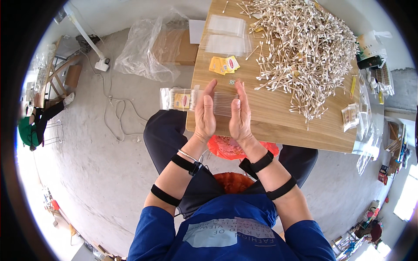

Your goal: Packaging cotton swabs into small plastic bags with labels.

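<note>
On the wooden table (pixel 278 126), a flat row of cotton swabs (pixel 224 103) lies side by side between my two hands. My left hand (pixel 206 112) stands on edge at the row's left end, fingers stretched forward. Facing it at the right end is my right hand (pixel 241 114), also with straight fingers. Neither hand is wrapped round anything; whether the palms press on the swabs I cannot tell. Just left of my left hand, a clear packet of swabs with a yellow label (pixel 180 99) overhangs the table edge. Yellow and white cards (pixel 224 65) lie beyond my fingertips.
A large heap of loose swabs (pixel 305 52) covers the table's far right. Clear plastic bags (pixel 225 35) lie at the far left, filled packets (pixel 349 116) at the right edge. A red bag (pixel 226 148) shows below the table. Cables (pixel 115 104) trail over the floor.
</note>
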A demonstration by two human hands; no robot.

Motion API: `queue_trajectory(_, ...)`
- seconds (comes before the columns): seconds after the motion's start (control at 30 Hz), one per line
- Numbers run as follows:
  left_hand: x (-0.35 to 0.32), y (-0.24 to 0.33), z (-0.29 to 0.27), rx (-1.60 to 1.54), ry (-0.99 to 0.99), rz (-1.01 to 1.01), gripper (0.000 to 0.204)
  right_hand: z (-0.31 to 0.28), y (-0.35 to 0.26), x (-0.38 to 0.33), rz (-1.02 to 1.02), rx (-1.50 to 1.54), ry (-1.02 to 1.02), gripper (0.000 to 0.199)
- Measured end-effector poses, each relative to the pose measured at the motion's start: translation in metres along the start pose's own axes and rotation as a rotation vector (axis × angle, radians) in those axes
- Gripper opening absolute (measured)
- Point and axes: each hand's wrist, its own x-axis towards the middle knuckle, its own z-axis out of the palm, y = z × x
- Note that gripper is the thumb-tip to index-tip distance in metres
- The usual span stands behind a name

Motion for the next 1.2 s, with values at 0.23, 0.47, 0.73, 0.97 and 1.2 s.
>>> queue_trajectory(0.23,-0.002,-0.006,-0.004,-0.027,0.006,-0.03,0.055,-0.013,0.007,0.006,-0.063,-0.111,0.039,0.037)
queue_trajectory(0.47,-0.003,-0.007,-0.001,-0.026,0.076,-0.004,0.056,-0.099,0.018,0.055,-0.219,-1.032,-0.069,0.036)
queue_trajectory(0.73,-0.003,-0.009,-0.003,-0.112,0.057,-0.034,0.05,-0.117,0.027,0.073,-0.36,-0.922,0.005,0.015)
queue_trajectory(0.97,-0.005,-0.008,-0.004,-0.109,0.062,-0.012,0.049,-0.097,0.003,0.082,-0.457,-0.882,0.082,0.014)
queue_trajectory(1.2,-0.004,-0.009,-0.004,-0.134,0.06,-0.001,0.051,-0.029,0.009,0.055,-0.311,-0.822,-0.197,0.013)
